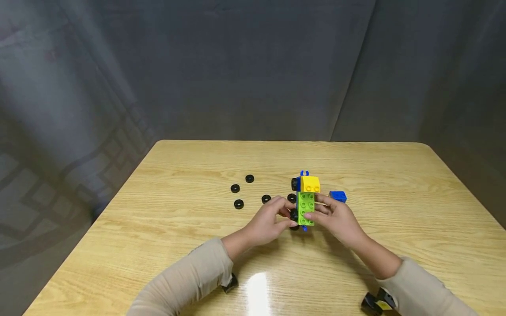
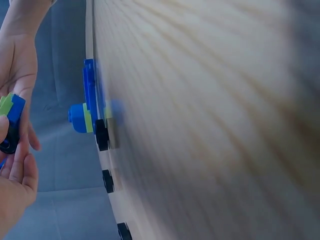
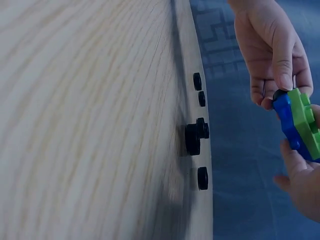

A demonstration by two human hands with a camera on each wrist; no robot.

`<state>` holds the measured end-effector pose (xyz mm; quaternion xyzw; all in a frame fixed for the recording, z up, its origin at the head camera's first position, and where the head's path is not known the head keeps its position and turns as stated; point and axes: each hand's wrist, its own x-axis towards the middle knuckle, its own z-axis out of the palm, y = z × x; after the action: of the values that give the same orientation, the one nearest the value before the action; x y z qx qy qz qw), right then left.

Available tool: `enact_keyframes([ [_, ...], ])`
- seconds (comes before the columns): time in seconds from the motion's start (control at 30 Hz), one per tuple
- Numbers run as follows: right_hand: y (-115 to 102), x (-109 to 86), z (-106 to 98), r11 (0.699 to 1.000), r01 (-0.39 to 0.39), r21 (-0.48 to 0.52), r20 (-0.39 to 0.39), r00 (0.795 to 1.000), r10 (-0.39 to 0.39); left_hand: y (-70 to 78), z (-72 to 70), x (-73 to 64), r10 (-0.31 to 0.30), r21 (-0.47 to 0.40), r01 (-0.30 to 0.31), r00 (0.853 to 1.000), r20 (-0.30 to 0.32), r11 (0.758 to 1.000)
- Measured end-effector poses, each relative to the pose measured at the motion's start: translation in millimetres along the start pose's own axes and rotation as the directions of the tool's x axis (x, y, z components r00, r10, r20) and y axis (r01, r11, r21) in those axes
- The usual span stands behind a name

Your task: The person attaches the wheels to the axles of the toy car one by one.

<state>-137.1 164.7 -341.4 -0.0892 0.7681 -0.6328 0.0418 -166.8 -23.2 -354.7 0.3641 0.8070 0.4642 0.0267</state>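
A toy vehicle of building blocks is held up over the table. It has a green studded brick point(image 1: 303, 204) on a blue base point(image 3: 286, 117), a yellow block point(image 1: 310, 183) at its far end and a black wheel point(image 1: 294, 184) on that end's left side. My right hand point(image 1: 341, 223) holds the vehicle from the right, thumb over the green brick. At the near left side, my left hand point(image 1: 266, 223) pinches another black wheel point(image 1: 294, 214) against the base. Fingers partly cover this wheel, so how it is fixed I cannot tell.
Several loose black wheels, among them one point(image 1: 239, 204) and another point(image 1: 249, 178), lie left of the vehicle on the wooden table point(image 1: 182, 184). A blue block point(image 1: 337, 196) lies beyond my right hand. Grey curtains point(image 1: 253, 79) hang behind the table.
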Motion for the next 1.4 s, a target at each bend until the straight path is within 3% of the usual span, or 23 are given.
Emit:
enact_keyframes([
  [0.1, 1, 1.6, 1, 1.0, 0.003, 0.019, 0.015, 1.0, -0.003, 0.3, -0.8, -0.2, -0.012, -0.006, 0.012, 1.0, -0.002, 1.0],
  [0.37, 5, 4.9, 3, 0.981, -0.003, 0.193, 0.096, 0.995, -0.015, -1.1, -1.0, 2.0, -0.003, 0.005, 0.003, 1.0, -0.014, 1.0],
  [0.63, 3, 3.2, 0, 0.983, 0.019, 0.18, 0.021, 1.0, -0.023, -1.3, -1.5, 3.0, -0.068, -0.065, 0.068, 0.998, 0.003, 0.996],
  [0.87, 4, 3.1, -7, 0.977, 0.022, 0.214, -0.023, 1.0, -0.017, 25.1, -16.8, -3.5, -0.12, -0.099, 0.118, 0.993, -0.01, 0.988],
  [1.13, 5, 1.6, -9, 0.974, -0.045, 0.223, -0.045, 0.997, 0.056, -18.4, -16.9, -8.7, -0.179, -0.095, 0.174, 0.983, -0.048, 0.98],
  [1.4, 8, 0.3, -12, 0.972, -0.039, 0.233, -0.015, 0.999, 0.044, -32.2, -34.4, -20.1, -0.175, -0.029, 0.173, 0.978, -0.116, 0.984],
])
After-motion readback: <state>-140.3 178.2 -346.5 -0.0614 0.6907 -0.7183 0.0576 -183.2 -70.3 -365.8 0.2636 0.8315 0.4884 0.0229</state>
